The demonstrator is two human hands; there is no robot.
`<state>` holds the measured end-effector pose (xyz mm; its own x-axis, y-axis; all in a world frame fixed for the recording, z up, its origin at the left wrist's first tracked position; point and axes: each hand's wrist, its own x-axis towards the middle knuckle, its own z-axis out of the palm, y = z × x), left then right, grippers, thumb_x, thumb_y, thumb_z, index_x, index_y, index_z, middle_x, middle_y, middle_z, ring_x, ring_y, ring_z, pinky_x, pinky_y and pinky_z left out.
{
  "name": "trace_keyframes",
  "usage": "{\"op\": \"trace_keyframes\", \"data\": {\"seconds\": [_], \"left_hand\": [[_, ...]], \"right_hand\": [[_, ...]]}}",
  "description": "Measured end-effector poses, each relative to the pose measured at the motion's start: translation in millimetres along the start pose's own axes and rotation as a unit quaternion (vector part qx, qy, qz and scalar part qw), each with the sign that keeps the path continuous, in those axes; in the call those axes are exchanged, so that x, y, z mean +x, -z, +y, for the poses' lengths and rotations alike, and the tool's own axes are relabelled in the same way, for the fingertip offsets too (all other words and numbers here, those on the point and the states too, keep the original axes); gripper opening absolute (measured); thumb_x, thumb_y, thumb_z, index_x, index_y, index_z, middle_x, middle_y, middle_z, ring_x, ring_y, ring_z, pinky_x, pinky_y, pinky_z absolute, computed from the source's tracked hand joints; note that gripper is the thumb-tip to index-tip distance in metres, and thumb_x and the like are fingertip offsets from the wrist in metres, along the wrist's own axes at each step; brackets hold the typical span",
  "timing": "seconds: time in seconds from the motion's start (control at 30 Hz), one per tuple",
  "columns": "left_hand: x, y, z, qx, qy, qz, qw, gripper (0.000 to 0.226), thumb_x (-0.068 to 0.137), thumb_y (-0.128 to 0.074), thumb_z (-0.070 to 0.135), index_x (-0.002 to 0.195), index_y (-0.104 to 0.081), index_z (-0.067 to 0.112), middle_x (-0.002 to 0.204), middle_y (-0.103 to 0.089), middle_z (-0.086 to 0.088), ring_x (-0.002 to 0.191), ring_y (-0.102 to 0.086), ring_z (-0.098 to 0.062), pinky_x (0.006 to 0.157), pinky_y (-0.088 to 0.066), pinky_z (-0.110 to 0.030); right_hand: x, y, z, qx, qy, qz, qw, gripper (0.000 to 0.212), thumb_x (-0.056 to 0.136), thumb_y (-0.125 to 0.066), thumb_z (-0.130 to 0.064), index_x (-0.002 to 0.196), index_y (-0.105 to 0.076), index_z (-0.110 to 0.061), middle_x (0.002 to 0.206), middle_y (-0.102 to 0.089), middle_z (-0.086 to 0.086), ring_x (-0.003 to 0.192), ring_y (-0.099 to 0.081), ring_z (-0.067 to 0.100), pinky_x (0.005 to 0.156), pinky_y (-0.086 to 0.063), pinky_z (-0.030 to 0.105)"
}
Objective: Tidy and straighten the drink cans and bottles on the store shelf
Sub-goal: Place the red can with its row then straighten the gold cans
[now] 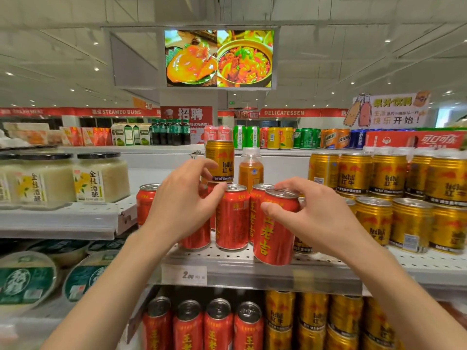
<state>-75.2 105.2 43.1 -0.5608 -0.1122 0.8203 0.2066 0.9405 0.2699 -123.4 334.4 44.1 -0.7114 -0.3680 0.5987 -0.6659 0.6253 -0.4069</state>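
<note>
Fingers (268,207) of the right hand (318,215) grasp the front red can (274,238) at the shelf (252,270) edge. At its 9 o'clock, the left hand (179,210) curls around another red can (195,238). A gold can (219,160) stands stacked behind, at 11 o'clock.

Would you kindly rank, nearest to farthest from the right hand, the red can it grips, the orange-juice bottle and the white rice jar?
From the right hand:
1. Red can with yellow characters: gripped, at the shelf front.
2. Orange-juice bottle with clear cap: behind, slightly left.
3. White rice jar with black lid: far left shelf.
</note>
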Motion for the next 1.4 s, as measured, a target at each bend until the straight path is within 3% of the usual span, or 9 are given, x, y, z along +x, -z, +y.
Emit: {"op": "trace_keyframes", "data": {"seconds": [0.13, 0.33, 0.57, 0.7, 0.93, 1.03, 1.2, 1.3, 1.4], "left_hand": [[26.2, -4.3, -11.1, 0.072, 0.035, -0.005, 0.997, 0.049, 0.092, -0.065, 0.046, 0.134, -0.051, 0.025, 0.12, -0.059, 0.001, 0.106, -0.058, -0.018, 0.083, -0.047, -0.033], [55.9, -10.6, -18.3, 0.08, 0.102, -0.11, 0.985, 0.084, 0.089, -0.062, 0.061, 0.154, -0.021, 0.028, 0.146, -0.052, -0.009, 0.124, -0.059, -0.03, 0.1, -0.048, -0.048], [67.0, -18.4, -19.8, -0.007, 0.133, -0.14, 0.981, 0.09, 0.091, -0.067, 0.05, 0.158, -0.011, 0.028, 0.134, -0.061, -0.007, 0.112, -0.064, -0.031, 0.092, -0.049, -0.04], [73.2, -18.0, -21.9, -0.03, 0.149, -0.158, 0.976, 0.088, 0.09, -0.068, 0.049, 0.156, -0.014, 0.03, 0.116, -0.057, -0.001, 0.099, -0.069, -0.031, 0.092, -0.056, -0.046], [71.9, -19.6, -26.4, -0.047, 0.154, -0.149, 0.976, 0.086, 0.09, -0.069, 0.046, 0.156, -0.016, 0.031, 0.109, -0.055, 0.003, 0.103, -0.067, -0.028, 0.095, -0.054, -0.047], [72.2, -19.2, -27.7, -0.05, 0.157, -0.15, 0.975, 0.084, 0.09, -0.069, 0.047, 0.156, -0.017, 0.033, 0.106, -0.056, 0.003, 0.097, -0.068, -0.024, 0.091, -0.055, -0.044], [76.1, -16.5, -30.5, -0.064, 0.165, -0.167, 0.97, 0.077, 0.091, -0.069, 0.045, 0.152, -0.025, 0.031, 0.097, -0.059, 0.01, 0.09, -0.07, -0.018, 0.084, -0.059, -0.042], [79.3, -14.8, -32.5, -0.078, 0.17, -0.189, 0.964, 0.074, 0.092, -0.071, 0.041, 0.151, -0.029, 0.028, 0.095, -0.059, 0.01, 0.087, -0.069, -0.016, 0.081, -0.059, -0.04], [83.1, -10.0, -35.1, -0.065, 0.168, -0.216, 0.96, 0.077, 0.092, -0.072, 0.038, 0.154, -0.028, 0.026, 0.108, -0.061, 0.002, 0.093, -0.067, -0.019, 0.077, -0.055, -0.036]], "right_hand": [[6.9, -5.5, -5.5, -0.063, 0.018, -0.015, 0.998, 0.06, 0.087, -0.06, -0.066, 0.135, -0.056, -0.031, 0.127, -0.067, -0.011, 0.107, -0.061, 0.009, 0.083, -0.048, 0.022], [22.1, -20.2, -5.1, -0.106, 0.028, -0.012, 0.994, 0.054, 0.09, -0.055, -0.068, 0.129, -0.057, -0.03, 0.12, -0.069, -0.007, 0.107, -0.064, 0.016, 0.09, -0.054, 0.035], [26.1, -35.4, -1.2, -0.149, 0.036, 0.01, 0.988, 0.053, 0.094, -0.047, -0.067, 0.129, -0.055, -0.028, 0.12, -0.059, -0.005, 0.105, -0.064, 0.023, 0.088, -0.055, 0.037], [19.6, -32.7, -1.0, -0.145, 0.041, -0.011, 0.989, 0.056, 0.095, -0.054, -0.06, 0.14, -0.05, -0.027, 0.129, -0.054, -0.004, 0.108, -0.065, 0.023, 0.091, -0.057, 0.038], [19.2, -39.2, -1.7, -0.155, 0.058, 0.007, 0.986, 0.056, 0.098, -0.053, -0.056, 0.143, -0.048, -0.025, 0.137, -0.053, -0.003, 0.109, -0.065, 0.023, 0.089, -0.054, 0.033], [21.1, -36.3, 3.8, -0.115, 0.067, 0.02, 0.991, 0.053, 0.097, -0.054, -0.056, 0.141, -0.051, -0.026, 0.13, -0.056, -0.007, 0.103, -0.065, 0.018, 0.091, -0.056, 0.037], [48.4, -23.0, -1.4, -0.054, 0.082, 0.072, 0.993, 0.032, 0.098, -0.061, -0.042, 0.123, -0.064, -0.023, 0.111, -0.064, -0.01, 0.08, -0.053, 0.003, 0.078, -0.048, 0.027], [76.2, -23.0, -8.2, -0.024, 0.066, 0.061, 0.996, 0.024, 0.098, -0.061, -0.04, 0.116, -0.066, -0.025, 0.1, -0.069, -0.011, 0.082, -0.059, 0.006, 0.081, -0.055, 0.035], [104.7, -30.8, -15.3, -0.017, 0.039, -0.005, 0.999, 0.035, 0.098, -0.061, -0.039, 0.128, -0.062, -0.022, 0.107, -0.071, -0.008, 0.096, -0.064, 0.012, 0.09, -0.057, 0.04]]}}
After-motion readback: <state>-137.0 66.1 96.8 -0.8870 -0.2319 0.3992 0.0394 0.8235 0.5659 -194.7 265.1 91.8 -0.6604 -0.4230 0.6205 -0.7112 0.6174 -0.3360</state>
